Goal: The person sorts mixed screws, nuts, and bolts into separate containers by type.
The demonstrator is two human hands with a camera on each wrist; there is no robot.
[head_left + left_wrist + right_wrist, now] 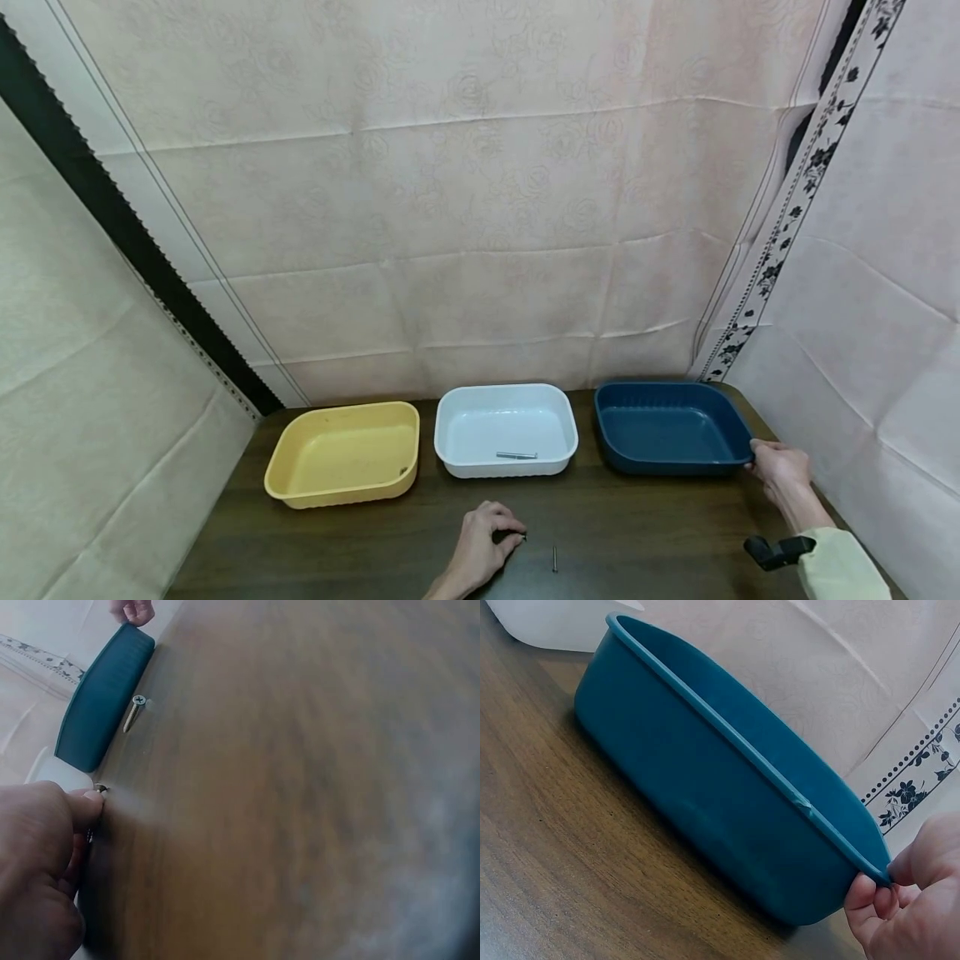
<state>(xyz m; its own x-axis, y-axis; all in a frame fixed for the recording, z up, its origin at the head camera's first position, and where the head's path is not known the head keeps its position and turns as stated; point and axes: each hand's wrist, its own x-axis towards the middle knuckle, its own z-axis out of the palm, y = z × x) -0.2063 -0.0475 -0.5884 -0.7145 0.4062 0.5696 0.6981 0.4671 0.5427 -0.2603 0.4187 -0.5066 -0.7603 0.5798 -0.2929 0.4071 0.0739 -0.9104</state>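
Observation:
Thumb and fingers of my left hand (483, 546) pinch a small screw (101, 787) low over the table, in front of the white tray; most of it is hidden by the fingers. Just right of that hand, a cross-head screw (554, 558) is on the wood; its head (139, 700) shows in the left wrist view. My right hand (780, 471) grips the near right corner of the blue tray (675, 468), thumb and fingers pinching its rim (804, 806).
A white tray (506, 471) stands in the middle with thin silver metal pieces (517, 456) inside. To the left is a yellow tray (341, 493) with a small dark thing (402, 471) in its near corner. Patterned cloth (480, 208) encloses the wooden table (360, 550) at the back and sides.

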